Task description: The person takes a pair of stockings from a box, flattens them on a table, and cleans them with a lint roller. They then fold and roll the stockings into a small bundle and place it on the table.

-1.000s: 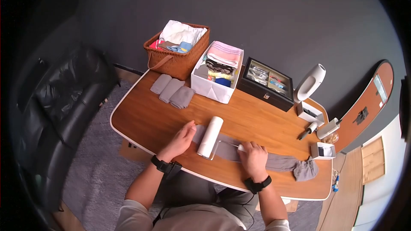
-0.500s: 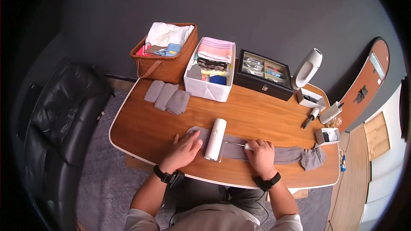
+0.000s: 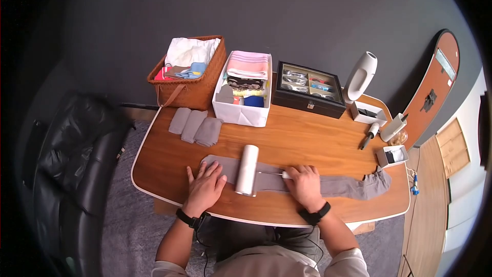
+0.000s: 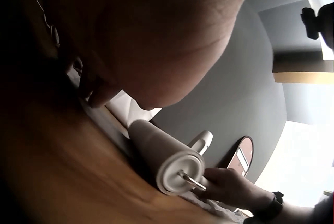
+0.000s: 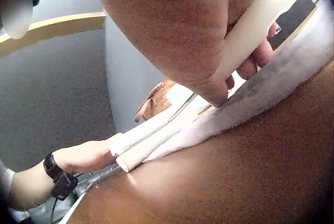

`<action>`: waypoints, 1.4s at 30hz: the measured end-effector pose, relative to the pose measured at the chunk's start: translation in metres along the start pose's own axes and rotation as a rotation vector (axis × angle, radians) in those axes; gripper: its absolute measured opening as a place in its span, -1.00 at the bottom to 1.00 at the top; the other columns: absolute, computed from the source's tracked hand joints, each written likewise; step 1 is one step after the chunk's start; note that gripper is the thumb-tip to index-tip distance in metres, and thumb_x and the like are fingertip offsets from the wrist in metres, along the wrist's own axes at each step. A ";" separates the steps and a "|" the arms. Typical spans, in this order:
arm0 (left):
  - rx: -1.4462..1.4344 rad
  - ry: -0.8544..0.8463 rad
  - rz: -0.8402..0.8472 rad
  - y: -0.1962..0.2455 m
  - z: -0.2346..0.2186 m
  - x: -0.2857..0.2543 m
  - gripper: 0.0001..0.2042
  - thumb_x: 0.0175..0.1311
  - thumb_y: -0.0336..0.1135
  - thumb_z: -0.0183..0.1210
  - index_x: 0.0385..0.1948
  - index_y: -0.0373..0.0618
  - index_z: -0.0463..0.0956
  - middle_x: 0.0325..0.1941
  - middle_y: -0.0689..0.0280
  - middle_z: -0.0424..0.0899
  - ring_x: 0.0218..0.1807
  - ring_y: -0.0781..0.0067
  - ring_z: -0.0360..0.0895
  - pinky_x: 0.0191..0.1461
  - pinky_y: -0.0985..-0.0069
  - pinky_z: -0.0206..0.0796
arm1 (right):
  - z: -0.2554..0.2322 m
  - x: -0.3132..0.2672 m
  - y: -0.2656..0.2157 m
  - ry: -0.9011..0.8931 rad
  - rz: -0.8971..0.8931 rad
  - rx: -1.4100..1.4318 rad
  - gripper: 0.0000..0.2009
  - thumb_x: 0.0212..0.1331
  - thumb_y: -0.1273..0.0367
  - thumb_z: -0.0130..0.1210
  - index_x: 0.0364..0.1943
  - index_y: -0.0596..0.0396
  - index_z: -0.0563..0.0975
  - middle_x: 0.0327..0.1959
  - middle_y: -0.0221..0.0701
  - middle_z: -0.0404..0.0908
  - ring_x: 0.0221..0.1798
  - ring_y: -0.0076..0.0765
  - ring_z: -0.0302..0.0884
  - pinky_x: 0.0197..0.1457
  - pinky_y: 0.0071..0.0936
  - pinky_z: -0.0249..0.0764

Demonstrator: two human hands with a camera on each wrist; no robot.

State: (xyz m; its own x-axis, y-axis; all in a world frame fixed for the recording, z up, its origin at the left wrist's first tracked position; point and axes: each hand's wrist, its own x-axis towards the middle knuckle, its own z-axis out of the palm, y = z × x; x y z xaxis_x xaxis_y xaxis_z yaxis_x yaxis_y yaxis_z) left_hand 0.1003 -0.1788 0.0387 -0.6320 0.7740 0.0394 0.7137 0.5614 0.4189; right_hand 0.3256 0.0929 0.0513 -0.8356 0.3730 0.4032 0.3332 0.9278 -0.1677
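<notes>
A long grey sock (image 3: 338,185) lies stretched sideways along the front of the table, its right end bunched. Across its left half rests a lint roller (image 3: 248,169) with a wide white roll and a thin metal arm. My right hand (image 3: 306,187) grips the roller's white handle (image 5: 258,25), low over the sock. Left of the roll, my left hand (image 3: 205,187) lies with fingers spread, fingertips on the sock's left end. The left wrist view shows the roll's end cap (image 4: 180,173) and bent metal arm. Three folded grey bundles (image 3: 195,126) sit farther back on the left.
Along the back stand a wicker basket (image 3: 187,93) of clothes, a white bin (image 3: 240,115) of folded cloths and a black glasses case (image 3: 309,103). To the right are a white upright device (image 3: 361,76), small white boxes (image 3: 392,156) and another roller (image 3: 370,136).
My left hand has come down from beside the roll and spread onto the sock's left end, which now reaches farther left. My right hand keeps its grip on the handle. The view has shifted.
</notes>
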 end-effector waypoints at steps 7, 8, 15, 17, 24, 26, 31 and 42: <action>0.197 0.034 -0.023 0.006 -0.001 0.005 -0.40 0.72 0.14 -0.07 0.41 -0.20 0.60 0.68 0.11 0.46 0.76 -0.08 0.21 0.75 -0.53 -0.47 | -0.019 -0.021 0.029 -0.020 0.061 -0.068 -0.83 0.18 0.26 0.40 -0.18 -0.10 0.76 -0.22 -0.34 0.76 -0.06 -0.06 0.72 0.21 -0.06 0.53; 0.254 0.046 -0.015 0.010 0.000 0.004 -0.38 0.71 0.16 -0.06 0.42 -0.21 0.58 0.66 0.09 0.47 0.76 -0.08 0.21 0.75 -0.52 -0.46 | -0.020 -0.019 0.027 -0.014 0.055 -0.067 -0.84 0.18 0.25 0.40 -0.19 -0.10 0.76 -0.23 -0.35 0.75 -0.06 -0.07 0.72 0.21 -0.06 0.53; -0.210 -0.117 0.040 0.050 0.011 0.002 -0.29 0.76 0.17 -0.15 0.63 -0.26 0.31 0.76 -0.03 0.29 0.80 -0.12 0.12 0.82 -0.22 -0.26 | 0.008 0.002 -0.003 0.017 -0.024 -0.036 -0.83 0.27 0.21 0.37 -0.14 -0.14 0.76 -0.29 -0.33 0.74 -0.09 -0.10 0.73 0.13 -0.09 0.52; -0.178 -0.119 0.017 0.045 0.017 0.005 -0.29 0.74 0.21 -0.14 0.61 -0.22 0.34 0.76 0.01 0.29 0.79 -0.19 0.10 0.79 -0.29 -0.22 | 0.001 0.000 -0.002 0.013 -0.019 -0.037 -0.84 0.26 0.21 0.37 -0.15 -0.14 0.76 -0.28 -0.34 0.74 -0.09 -0.10 0.73 0.12 -0.09 0.52; -0.050 -0.127 0.012 0.038 0.011 0.000 -0.36 0.74 0.22 -0.13 0.51 -0.08 0.53 0.76 0.07 0.31 0.80 -0.22 0.07 0.79 -0.33 -0.23 | -0.029 -0.042 0.050 -0.004 0.039 -0.112 -0.84 0.17 0.25 0.43 -0.20 -0.14 0.76 -0.24 -0.34 0.75 -0.05 -0.04 0.71 0.22 -0.04 0.49; -0.046 -0.119 0.003 0.037 0.010 0.001 -0.37 0.74 0.21 -0.11 0.51 -0.06 0.54 0.76 0.08 0.32 0.80 -0.22 0.08 0.78 -0.34 -0.25 | -0.038 -0.051 0.060 -0.002 0.066 -0.132 -0.82 0.12 0.27 0.45 -0.20 -0.13 0.76 -0.23 -0.35 0.74 -0.05 -0.03 0.70 0.25 -0.03 0.48; 0.001 -0.053 0.014 0.030 0.013 -0.002 -0.48 0.71 0.17 -0.02 0.47 0.16 0.61 0.76 0.04 0.31 0.79 -0.26 0.08 0.77 -0.40 -0.32 | -0.040 -0.054 0.060 0.009 0.072 -0.160 -0.80 0.11 0.26 0.44 -0.17 -0.15 0.78 -0.26 -0.36 0.72 -0.04 -0.07 0.70 0.28 -0.03 0.48; 0.025 0.012 -0.029 0.014 0.008 -0.007 -0.56 0.64 0.11 0.12 0.37 0.25 0.70 0.69 0.00 0.43 0.75 -0.28 0.19 0.76 -0.47 -0.38 | -0.017 -0.018 0.015 0.043 -0.041 -0.056 -0.77 0.15 0.27 0.44 -0.10 -0.15 0.77 -0.25 -0.36 0.69 -0.04 -0.10 0.67 0.29 -0.06 0.47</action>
State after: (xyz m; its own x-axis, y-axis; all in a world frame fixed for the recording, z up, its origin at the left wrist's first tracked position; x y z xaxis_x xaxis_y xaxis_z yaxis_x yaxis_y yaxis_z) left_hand 0.1167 -0.1739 0.0369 -0.6558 0.7539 0.0389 0.7024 0.5905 0.3974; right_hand 0.3530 0.1000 0.0570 -0.8297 0.3338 0.4473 0.3243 0.9406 -0.1002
